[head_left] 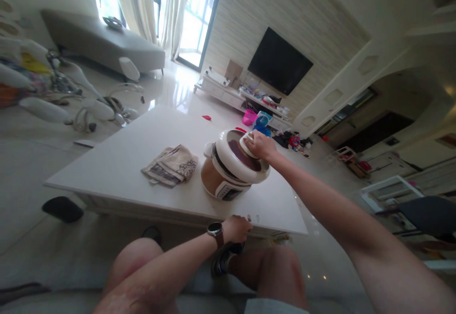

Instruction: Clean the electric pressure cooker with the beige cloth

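An electric cooker (215, 179) with a brown body, cream trim and a front panel stands on the white table (117, 162). My right hand (261, 146) grips the knob of its cream-rimmed lid (233, 148), which has a brown centre. The lid sits tilted over the pot, and a dark gap shows along its left side. My left hand (236, 229), below a wristwatch, is at the table's front edge with its fingers curled; what they hold, if anything, is hidden. Left of the cooker lies a folded beige patterned cloth (173, 164).
A small red item (206, 118) lies at the table's far edge. Beyond are a pink basket (249, 117), a blue basin (262, 128) and a TV stand (223, 94). White exercise equipment (89, 109) stands at left, a chair (427, 214) at right. My knees are below the table's front edge.
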Demonstrator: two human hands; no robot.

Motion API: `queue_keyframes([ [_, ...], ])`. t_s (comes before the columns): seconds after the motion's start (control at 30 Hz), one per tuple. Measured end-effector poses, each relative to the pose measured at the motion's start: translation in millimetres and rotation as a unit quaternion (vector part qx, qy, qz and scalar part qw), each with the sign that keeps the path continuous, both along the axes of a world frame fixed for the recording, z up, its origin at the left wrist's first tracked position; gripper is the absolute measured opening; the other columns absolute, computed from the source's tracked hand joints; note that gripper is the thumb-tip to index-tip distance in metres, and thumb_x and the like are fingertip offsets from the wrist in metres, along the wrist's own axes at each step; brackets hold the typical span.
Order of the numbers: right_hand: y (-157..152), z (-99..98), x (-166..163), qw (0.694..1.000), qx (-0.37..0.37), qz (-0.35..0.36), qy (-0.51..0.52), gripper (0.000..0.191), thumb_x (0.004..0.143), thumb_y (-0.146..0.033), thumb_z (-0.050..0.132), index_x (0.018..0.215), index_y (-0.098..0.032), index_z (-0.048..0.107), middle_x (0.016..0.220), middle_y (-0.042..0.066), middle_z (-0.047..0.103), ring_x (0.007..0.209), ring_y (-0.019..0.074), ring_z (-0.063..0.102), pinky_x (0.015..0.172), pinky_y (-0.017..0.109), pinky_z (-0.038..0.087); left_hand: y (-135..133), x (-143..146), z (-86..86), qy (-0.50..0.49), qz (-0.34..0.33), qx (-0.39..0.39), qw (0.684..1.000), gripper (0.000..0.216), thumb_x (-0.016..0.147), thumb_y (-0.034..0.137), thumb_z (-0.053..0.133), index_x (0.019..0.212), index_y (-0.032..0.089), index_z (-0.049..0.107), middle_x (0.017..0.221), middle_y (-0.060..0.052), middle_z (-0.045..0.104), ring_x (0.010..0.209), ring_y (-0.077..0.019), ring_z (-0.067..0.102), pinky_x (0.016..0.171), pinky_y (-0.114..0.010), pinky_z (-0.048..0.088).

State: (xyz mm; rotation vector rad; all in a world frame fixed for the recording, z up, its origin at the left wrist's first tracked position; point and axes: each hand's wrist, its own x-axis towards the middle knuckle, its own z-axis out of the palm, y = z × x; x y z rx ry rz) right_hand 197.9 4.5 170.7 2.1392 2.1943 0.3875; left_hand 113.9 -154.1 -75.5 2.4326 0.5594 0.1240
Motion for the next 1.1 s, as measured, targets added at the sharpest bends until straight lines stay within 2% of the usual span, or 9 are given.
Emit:
queue_keyframes([
  [0.17, 17, -14.7, -14, 0.999, -0.025, 0.021, -0.019, 0.049, 0.107, -0.062, 0.046, 0.131, -0.020, 0.059, 0.131, 0.020, 0.073, 0.113, 0.0370, 0.072, 0.093, 0.042, 0.053, 2, -3, 9.7, -0.009, 0.005, 0.002, 1.000, 0.031, 0.089, 0.022, 0.063, 0.116, 0.023, 0.078, 0.119, -0.017, 0.079, 0.109, -0.0349, 0.076, 0.092, -0.045, 0.059],
  [0.37, 29, -26.6, -21, 0.998, -0.034, 0.030, -0.034, 0.052, 0.107, -0.062, 0.044, 0.134, -0.018, 0.055, 0.137, 0.022, 0.069, 0.115, 0.0397, 0.072, 0.095, 0.046, 0.054, -1, -4, 12.3, -0.026, 0.005, 0.005, 1.000, 0.033, 0.090, 0.021, 0.062, 0.119, 0.022, 0.077, 0.121, -0.017, 0.078, 0.109, -0.0349, 0.076, 0.089, -0.044, 0.059],
  [0.6, 46, -28.2, -16, 0.995, -0.085, 0.045, -0.039, 0.059, 0.104, -0.061, 0.050, 0.136, -0.012, 0.055, 0.140, 0.026, 0.068, 0.126, 0.0408, 0.068, 0.103, 0.045, 0.052, -1, -9, 13.8, -0.069, 0.030, -0.018, 0.997, 0.024, 0.089, 0.015, 0.061, 0.105, 0.020, 0.078, 0.113, -0.018, 0.078, 0.105, -0.0334, 0.075, 0.088, -0.042, 0.056],
  [0.9, 52, -23.5, -15, 0.995, -0.094, -0.008, -0.036, 0.063, 0.102, -0.059, 0.052, 0.138, -0.007, 0.059, 0.135, 0.029, 0.071, 0.122, 0.0398, 0.070, 0.099, 0.041, 0.053, 0, -8, 15.3, -0.057, 0.021, -0.022, 0.998, 0.026, 0.090, 0.016, 0.060, 0.108, 0.020, 0.078, 0.116, -0.018, 0.078, 0.107, -0.0337, 0.075, 0.089, -0.043, 0.057],
  [1.1, 54, -28.3, -6, 0.996, -0.086, 0.011, -0.037, 0.059, 0.102, -0.059, 0.054, 0.133, -0.009, 0.062, 0.130, 0.027, 0.073, 0.119, 0.0384, 0.071, 0.098, 0.040, 0.053, 0, -9, 16.6, -0.054, 0.023, -0.031, 0.998, 0.026, 0.090, 0.016, 0.061, 0.109, 0.021, 0.078, 0.117, -0.018, 0.078, 0.109, -0.0328, 0.075, 0.090, -0.041, 0.056],
])
